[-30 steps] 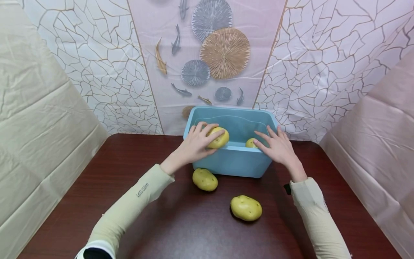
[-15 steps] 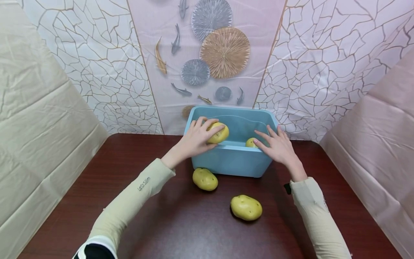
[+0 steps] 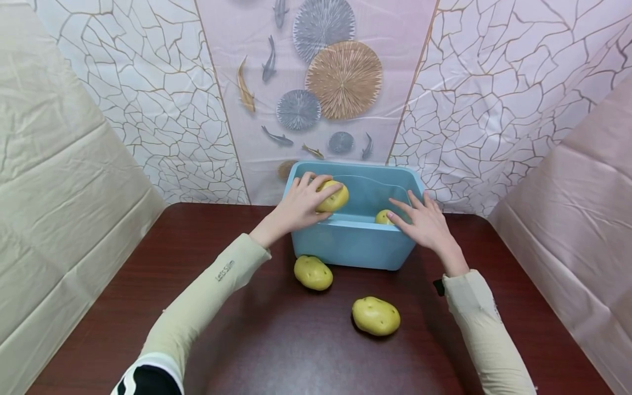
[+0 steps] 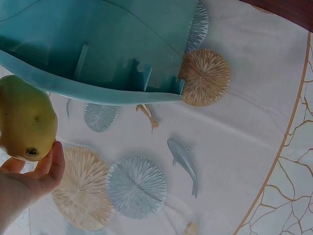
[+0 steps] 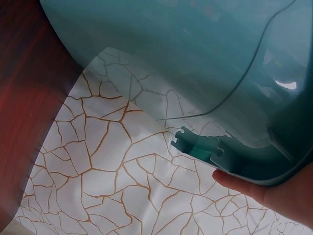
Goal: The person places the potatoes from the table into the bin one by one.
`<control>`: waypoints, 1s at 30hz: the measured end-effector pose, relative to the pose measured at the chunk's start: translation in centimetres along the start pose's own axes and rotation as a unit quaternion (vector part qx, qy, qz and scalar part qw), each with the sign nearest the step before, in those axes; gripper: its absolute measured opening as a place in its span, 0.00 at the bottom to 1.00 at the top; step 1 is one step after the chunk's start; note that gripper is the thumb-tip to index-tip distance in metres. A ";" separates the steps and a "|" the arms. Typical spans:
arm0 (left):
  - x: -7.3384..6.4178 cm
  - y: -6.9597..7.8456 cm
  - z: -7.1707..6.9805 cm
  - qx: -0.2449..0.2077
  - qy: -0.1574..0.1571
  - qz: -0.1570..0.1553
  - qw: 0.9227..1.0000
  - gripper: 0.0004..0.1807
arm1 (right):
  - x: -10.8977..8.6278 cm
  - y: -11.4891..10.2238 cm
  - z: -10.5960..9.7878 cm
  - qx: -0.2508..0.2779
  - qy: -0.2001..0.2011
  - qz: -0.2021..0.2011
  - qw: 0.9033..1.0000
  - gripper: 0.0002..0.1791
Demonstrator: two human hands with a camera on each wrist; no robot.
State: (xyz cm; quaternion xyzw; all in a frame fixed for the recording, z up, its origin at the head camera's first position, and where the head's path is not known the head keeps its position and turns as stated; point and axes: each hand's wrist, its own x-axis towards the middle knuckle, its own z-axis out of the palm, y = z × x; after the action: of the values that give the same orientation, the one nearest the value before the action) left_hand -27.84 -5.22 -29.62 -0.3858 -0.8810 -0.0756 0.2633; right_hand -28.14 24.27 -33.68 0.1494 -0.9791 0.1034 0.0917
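My left hand (image 3: 297, 207) grips a yellow potato (image 3: 333, 196) over the left part of a light blue plastic bin (image 3: 353, 244). In the left wrist view, that potato (image 4: 27, 117) shows close to the bin's rim (image 4: 105, 94), with fingertips curled against it. My right hand (image 3: 427, 224) rests at the bin's front right corner, its fingers spread and fairly straight. One finger of it (image 5: 244, 188) touches the rim in the right wrist view. Inside the bin, near the right hand, lies another potato (image 3: 382, 217), partly hidden by the front wall.
Two more potatoes lie on the dark red-brown table (image 3: 276, 340): one potato (image 3: 313, 273) just before the bin's left front, another potato (image 3: 376, 316) nearer the viewer. Patterned cloth (image 3: 173, 104) hangs behind the bin, and beige cloth (image 3: 64, 230) flanks the table.
The left hand has moved slightly up and away from the viewer with its potato, further over the bin. The right hand and the other potatoes have stayed in place.
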 end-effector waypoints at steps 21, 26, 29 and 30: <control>1.7 -0.8 -0.1 0.019 -0.017 -0.024 0.999 0.31 | 0.0 0.0 -0.1 -0.001 0.004 -0.002 1.000 0.35; 2.2 -1.0 -0.1 0.030 -0.029 -0.029 0.999 0.31 | 0.0 0.0 0.0 -0.001 0.001 -0.003 1.000 0.34; 2.5 -1.0 -0.3 0.040 -0.038 -0.031 0.998 0.31 | -0.1 0.0 0.0 -0.001 0.001 -0.004 1.000 0.33; 2.6 -1.1 -0.3 0.041 -0.040 -0.032 0.998 0.31 | -0.1 0.0 0.0 0.000 0.001 -0.003 1.000 0.32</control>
State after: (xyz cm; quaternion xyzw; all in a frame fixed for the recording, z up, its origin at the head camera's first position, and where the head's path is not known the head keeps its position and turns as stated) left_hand -29.95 -4.39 -27.94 -0.3493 -0.9050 -0.0321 0.2407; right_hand -28.07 24.30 -33.64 0.1526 -0.9785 0.1033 0.0929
